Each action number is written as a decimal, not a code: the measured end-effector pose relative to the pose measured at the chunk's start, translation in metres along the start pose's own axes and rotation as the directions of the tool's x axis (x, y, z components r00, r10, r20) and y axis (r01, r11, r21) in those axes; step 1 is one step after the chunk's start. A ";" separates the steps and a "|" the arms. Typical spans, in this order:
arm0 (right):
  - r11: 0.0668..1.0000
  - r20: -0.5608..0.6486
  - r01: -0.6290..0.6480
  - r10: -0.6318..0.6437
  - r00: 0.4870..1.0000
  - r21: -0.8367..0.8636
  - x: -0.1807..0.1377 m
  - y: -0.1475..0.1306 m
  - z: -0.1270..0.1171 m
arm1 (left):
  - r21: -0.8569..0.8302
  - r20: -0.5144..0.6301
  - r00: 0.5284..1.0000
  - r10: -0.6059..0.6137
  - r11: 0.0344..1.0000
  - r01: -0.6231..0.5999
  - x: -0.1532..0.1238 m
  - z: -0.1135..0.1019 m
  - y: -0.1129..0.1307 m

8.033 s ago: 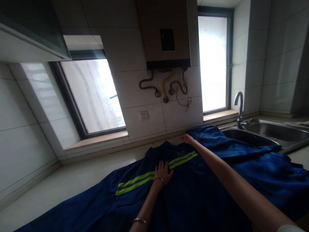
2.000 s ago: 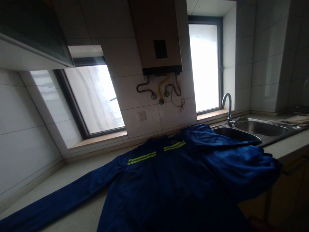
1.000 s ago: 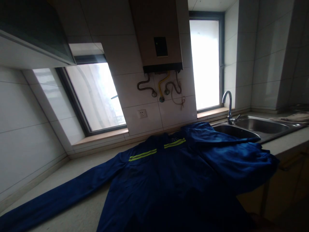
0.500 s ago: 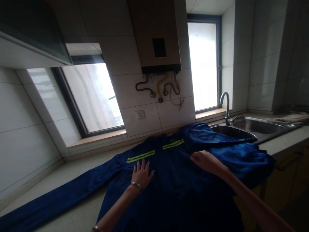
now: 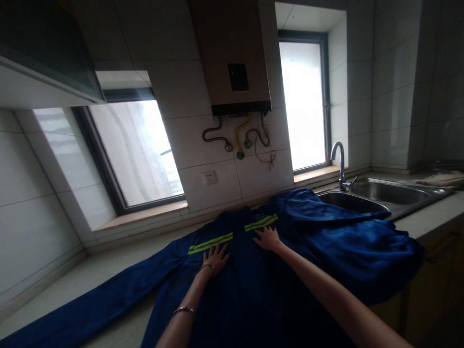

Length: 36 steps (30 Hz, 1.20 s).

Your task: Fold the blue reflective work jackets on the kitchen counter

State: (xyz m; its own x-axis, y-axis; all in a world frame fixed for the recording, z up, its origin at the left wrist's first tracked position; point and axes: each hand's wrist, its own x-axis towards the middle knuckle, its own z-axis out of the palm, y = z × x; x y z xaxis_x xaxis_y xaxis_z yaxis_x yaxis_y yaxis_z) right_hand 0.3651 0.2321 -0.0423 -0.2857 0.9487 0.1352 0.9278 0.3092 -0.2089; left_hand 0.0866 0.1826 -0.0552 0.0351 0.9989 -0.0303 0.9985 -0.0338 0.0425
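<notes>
A dark blue work jacket [image 5: 246,280] with two yellow-green reflective stripes across its chest lies spread on the countertop. One sleeve [image 5: 108,295] stretches out flat to the left; on the right the cloth is bunched and hangs over the counter's front edge. My left hand [image 5: 216,259] rests on the chest just below the left stripe, fingers spread. Below the right stripe, my right hand [image 5: 268,239] touches the cloth with its fingers apart. Neither hand grips anything. The jacket's lower part is in deep shadow.
The double steel sink [image 5: 391,191] with its curved tap [image 5: 340,164] is at the right, touching the jacket's edge. A water heater [image 5: 235,58] with pipes hangs on the tiled wall between two windows. A wall cabinet [image 5: 47,53] juts out at upper left. A cloth [image 5: 440,180] lies beyond the sink.
My right hand has moved left and away from me onto the chest, its curled fingers now spread. My left hand stays near the left stripe. The view has tilted slightly.
</notes>
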 end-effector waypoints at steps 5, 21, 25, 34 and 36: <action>1.000 -0.083 0.008 -0.008 0.996 0.005 0.011 0.007 0.008 | -0.011 -0.019 1.000 0.003 1.000 -0.004 0.011 0.002 -0.004; 1.000 -0.087 0.006 -0.003 0.996 0.029 0.049 0.010 0.006 | 0.047 -0.038 0.999 0.019 0.999 -0.017 0.049 -0.006 -0.006; 1.000 -0.077 -0.014 0.015 0.997 0.021 0.049 0.007 0.001 | 0.076 -0.057 0.998 0.015 0.997 -0.011 0.051 -0.011 -0.002; 0.969 -0.142 0.229 -0.241 0.960 -0.095 -0.012 -0.020 -0.046 | 0.213 -0.195 0.978 0.077 0.977 -0.034 0.005 -0.036 0.024; 0.927 -0.136 0.372 -0.374 0.917 -0.039 -0.054 -0.023 -0.057 | 0.239 -0.225 0.967 0.116 0.969 -0.061 -0.019 -0.045 0.028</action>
State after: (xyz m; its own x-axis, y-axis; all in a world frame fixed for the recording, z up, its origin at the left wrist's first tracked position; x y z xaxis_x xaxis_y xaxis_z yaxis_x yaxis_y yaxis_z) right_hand 0.3728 0.1705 0.0108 -0.5763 0.7458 0.3340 0.7634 0.6372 -0.1057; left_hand 0.1120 0.1638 -0.0080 0.1410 0.9695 0.2006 0.9755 -0.1014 -0.1954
